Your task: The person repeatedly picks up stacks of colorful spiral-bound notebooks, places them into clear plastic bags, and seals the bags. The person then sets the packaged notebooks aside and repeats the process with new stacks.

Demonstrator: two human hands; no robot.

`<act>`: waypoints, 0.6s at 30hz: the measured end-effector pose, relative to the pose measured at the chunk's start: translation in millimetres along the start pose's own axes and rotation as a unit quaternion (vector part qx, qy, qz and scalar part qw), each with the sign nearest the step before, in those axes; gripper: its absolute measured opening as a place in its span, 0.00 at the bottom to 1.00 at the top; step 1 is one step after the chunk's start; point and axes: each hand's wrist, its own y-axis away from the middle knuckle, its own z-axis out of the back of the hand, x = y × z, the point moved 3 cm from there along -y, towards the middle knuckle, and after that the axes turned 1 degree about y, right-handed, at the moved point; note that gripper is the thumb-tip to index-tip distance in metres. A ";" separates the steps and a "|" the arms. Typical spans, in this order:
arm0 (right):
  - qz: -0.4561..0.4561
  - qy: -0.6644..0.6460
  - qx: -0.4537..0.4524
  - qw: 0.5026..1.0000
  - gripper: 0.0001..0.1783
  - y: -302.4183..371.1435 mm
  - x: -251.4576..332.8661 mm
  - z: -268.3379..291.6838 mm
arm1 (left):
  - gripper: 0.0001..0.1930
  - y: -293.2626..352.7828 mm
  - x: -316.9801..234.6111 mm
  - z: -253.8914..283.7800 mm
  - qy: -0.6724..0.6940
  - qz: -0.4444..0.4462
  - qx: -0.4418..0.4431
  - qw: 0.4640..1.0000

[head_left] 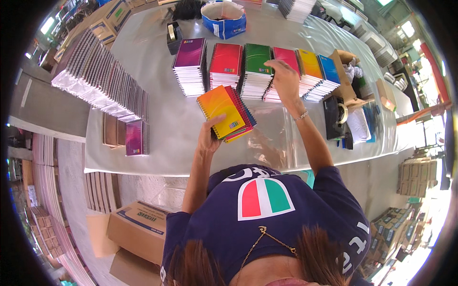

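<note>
Nearest, the left hand (pixel 208 138) gripped a fanned handful of spiral-bound notebooks, orange cover on top (pixel 224 113), fingers closed beneath, raised off the plastic-covered bench (pixel 157 133) to leave the other hand free. Farther, the right hand (pixel 285 78) lay fingers spread on the pink notebook stack (pixel 281 76), holding nothing, within the sorted row of coloured stacks (pixel 229 66).

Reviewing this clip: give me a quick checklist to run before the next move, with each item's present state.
1. Left hand grips the fanned notebooks: ok.
2. Right hand reaches the pink stack: ok.
3. Fanned notebooks squared up: not ok, edges splay.
4. Six colour stacks stand in a row: ok.
5. Right fingers closed on a notebook: cannot tell.
6. Tape dispenser apart from the reaching arm: ok.
</note>
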 end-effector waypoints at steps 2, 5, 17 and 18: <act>-0.011 -0.049 -0.052 0.997 0.18 -3.5 16.2 10.2 | 0.17 -0.2 -0.1 2.6 0.002 0.000 -0.012 1.000; 0.109 0.070 -0.097 0.987 0.20 -7.7 25.2 -11.3 | 0.17 -3.5 1.5 -3.4 -0.004 0.004 -0.017 1.000; -0.009 -0.434 0.053 0.899 0.12 -24.1 47.2 25.9 | 0.34 5.5 -7.8 -14.9 0.066 0.017 0.083 0.994; 0.014 -0.540 0.080 0.838 0.10 -24.0 54.8 24.8 | 0.37 5.3 -7.5 -14.1 0.087 0.042 0.105 0.990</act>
